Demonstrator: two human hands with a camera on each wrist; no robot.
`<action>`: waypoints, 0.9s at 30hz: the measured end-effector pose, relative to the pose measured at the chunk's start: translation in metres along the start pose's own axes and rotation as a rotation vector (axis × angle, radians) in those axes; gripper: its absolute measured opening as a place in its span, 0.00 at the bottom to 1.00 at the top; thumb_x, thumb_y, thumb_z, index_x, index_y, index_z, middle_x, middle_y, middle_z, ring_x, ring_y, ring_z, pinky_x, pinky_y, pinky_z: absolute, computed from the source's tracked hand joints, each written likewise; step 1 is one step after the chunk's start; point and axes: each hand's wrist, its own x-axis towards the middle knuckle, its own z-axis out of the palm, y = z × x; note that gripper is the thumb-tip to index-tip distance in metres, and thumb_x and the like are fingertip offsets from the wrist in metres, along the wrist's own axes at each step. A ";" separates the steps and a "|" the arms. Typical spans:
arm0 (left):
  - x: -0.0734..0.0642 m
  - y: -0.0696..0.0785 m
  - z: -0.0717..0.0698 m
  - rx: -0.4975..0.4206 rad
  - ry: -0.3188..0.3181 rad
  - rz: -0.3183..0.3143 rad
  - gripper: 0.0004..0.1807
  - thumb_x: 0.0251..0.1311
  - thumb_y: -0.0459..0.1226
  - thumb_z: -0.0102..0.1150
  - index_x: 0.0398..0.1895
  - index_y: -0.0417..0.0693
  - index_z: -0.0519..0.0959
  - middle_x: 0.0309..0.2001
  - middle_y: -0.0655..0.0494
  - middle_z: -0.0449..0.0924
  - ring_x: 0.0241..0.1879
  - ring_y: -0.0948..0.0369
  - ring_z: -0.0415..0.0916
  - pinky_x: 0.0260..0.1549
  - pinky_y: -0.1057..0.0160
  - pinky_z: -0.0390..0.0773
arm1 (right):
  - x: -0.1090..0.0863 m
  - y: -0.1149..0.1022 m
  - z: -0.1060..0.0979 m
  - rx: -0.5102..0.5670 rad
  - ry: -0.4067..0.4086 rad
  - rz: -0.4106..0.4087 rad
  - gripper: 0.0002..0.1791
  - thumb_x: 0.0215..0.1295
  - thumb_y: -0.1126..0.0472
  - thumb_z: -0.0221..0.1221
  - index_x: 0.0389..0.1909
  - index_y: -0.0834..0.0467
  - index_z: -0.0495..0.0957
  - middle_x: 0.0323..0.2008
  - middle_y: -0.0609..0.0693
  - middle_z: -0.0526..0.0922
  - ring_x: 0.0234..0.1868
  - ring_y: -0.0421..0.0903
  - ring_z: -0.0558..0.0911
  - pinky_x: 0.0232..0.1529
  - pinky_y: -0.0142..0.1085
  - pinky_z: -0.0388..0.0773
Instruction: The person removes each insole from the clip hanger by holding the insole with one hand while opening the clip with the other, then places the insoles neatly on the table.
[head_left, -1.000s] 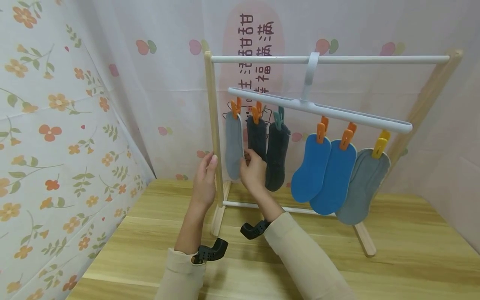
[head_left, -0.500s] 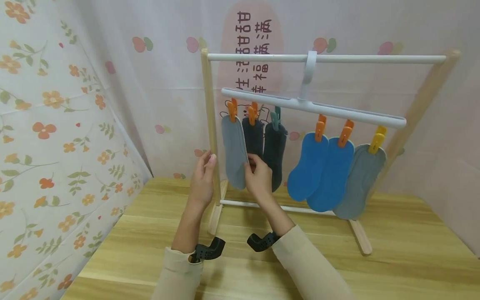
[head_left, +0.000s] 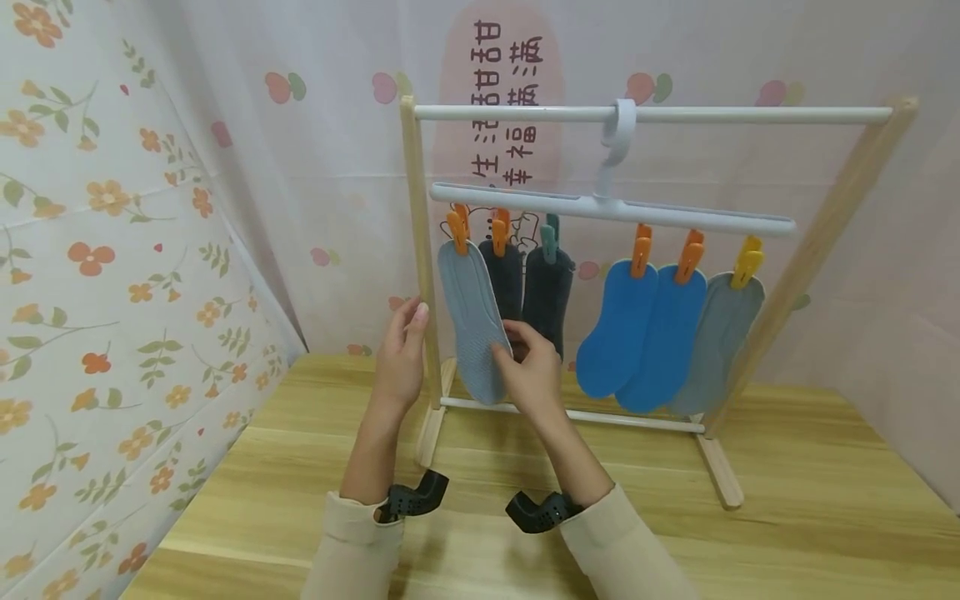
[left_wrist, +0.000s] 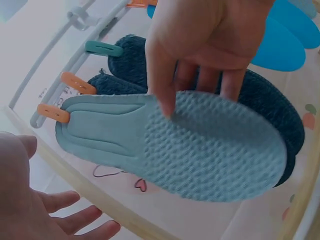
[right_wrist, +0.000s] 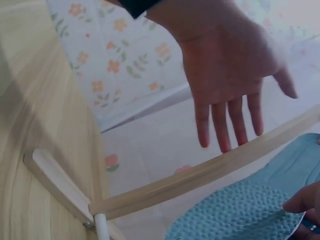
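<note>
My right hand (head_left: 534, 375) pinches the side edge of a grey-blue insole (head_left: 474, 333), thumb on its bumpy face. In the left wrist view, the same insole (left_wrist: 215, 150) shows a textured lower part, and an orange clothespin (left_wrist: 54, 113) grips its narrow end. That end hangs from a white hanger (head_left: 555, 203). My left hand (head_left: 400, 358) stands beside the wooden left post (head_left: 417, 208), holding nothing. The right wrist view shows this left hand (right_wrist: 230, 67) with its fingers extended toward the post. Two dark fuzzy insoles (head_left: 546, 292) hang behind, partly hidden by my right hand.
Two blue insoles (head_left: 660, 342) and another grey insole (head_left: 723, 333) hang clipped on the hanger's right half. The hanger hooks over the white top rod (head_left: 735, 116) of a wooden-legged rack. A lower rod (head_left: 637, 421) runs just above the wooden table (head_left: 480, 508).
My right hand has pulled the grey insole toward me and slightly right, turning its textured face into view. The hanger has swivelled with it. My left hand stays by the post.
</note>
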 end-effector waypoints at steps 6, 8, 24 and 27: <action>-0.003 0.015 -0.008 0.039 0.036 0.021 0.34 0.76 0.57 0.41 0.77 0.48 0.60 0.75 0.48 0.63 0.74 0.47 0.61 0.73 0.42 0.64 | -0.004 -0.006 -0.006 0.034 -0.052 -0.005 0.17 0.68 0.66 0.62 0.56 0.60 0.81 0.49 0.59 0.87 0.43 0.53 0.88 0.46 0.48 0.87; -0.005 0.019 -0.008 0.038 0.068 0.057 0.33 0.75 0.55 0.45 0.75 0.47 0.62 0.73 0.47 0.66 0.73 0.48 0.64 0.73 0.43 0.65 | -0.005 -0.007 -0.007 0.032 -0.080 -0.004 0.17 0.68 0.65 0.62 0.56 0.60 0.81 0.49 0.59 0.87 0.44 0.53 0.88 0.47 0.48 0.87; 0.021 0.080 -0.005 0.116 0.077 0.282 0.29 0.72 0.49 0.55 0.69 0.43 0.70 0.66 0.47 0.76 0.65 0.52 0.74 0.69 0.47 0.72 | -0.009 -0.003 -0.026 0.034 -0.203 -0.004 0.16 0.68 0.66 0.61 0.56 0.62 0.81 0.48 0.62 0.87 0.46 0.55 0.88 0.49 0.47 0.86; 0.031 0.084 -0.003 0.003 0.023 0.267 0.28 0.71 0.48 0.57 0.68 0.44 0.72 0.64 0.49 0.78 0.65 0.55 0.76 0.69 0.52 0.73 | -0.009 -0.003 -0.030 0.037 -0.220 0.012 0.17 0.69 0.66 0.61 0.57 0.63 0.81 0.50 0.63 0.86 0.48 0.56 0.88 0.51 0.49 0.85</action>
